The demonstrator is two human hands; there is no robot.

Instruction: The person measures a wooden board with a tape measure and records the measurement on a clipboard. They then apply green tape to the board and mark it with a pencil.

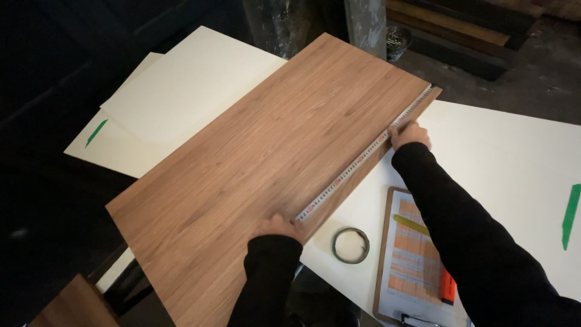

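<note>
A woodworking workshop: wood-grain board [266, 163], measuring tape [363, 158], stacked panels [181, 97].

A roll of tape [350, 244] lies on a white sheet [508, 157]. Just beside it sits a clipboard [387, 266] with an orange-lined paper, a yellow pencil [411, 224] and an orange marker [446, 287] on it. Green tape strips [569, 215] mark the white sheet and the cream boards [175, 97] at the left.

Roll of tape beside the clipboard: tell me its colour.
The roll of tape is dull olive-grey with a pale centre, in the head view.
</note>
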